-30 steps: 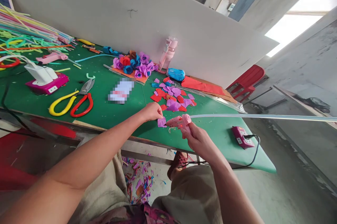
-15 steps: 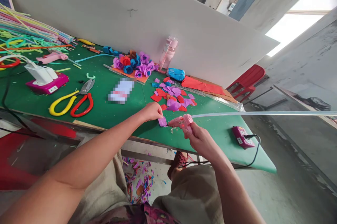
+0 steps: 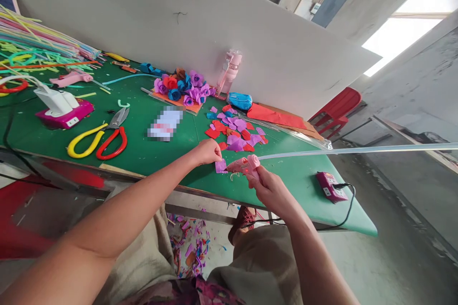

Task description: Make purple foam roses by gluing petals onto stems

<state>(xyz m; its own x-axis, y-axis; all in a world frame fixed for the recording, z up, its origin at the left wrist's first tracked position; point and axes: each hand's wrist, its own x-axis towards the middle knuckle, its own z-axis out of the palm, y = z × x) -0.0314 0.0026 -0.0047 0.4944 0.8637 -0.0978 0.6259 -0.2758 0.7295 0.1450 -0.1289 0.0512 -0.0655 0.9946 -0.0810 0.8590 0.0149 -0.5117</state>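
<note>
My left hand pinches a small purple paper petal over the green tabletop. In my right hand is a pink hot glue gun, its fingers wrapped round the handle. The gun's nozzle points left and is at the petal's right edge; I cannot tell whether they touch. A long translucent glue stick runs out of the gun's back toward the right. Just beyond my hands lies a loose pile of purple, red and blue paper petals.
Finished paper flowers sit on orange paper behind. Scissors, a white charger and a second pink glue gun lie left. A pink bottle and blue pouch stand at the back. A purple power socket is right.
The petal tilted slightly and then came back level. The glue gun shifted a little right and back, while its long glue stick's far end rose. My left hand has stayed in place.
</note>
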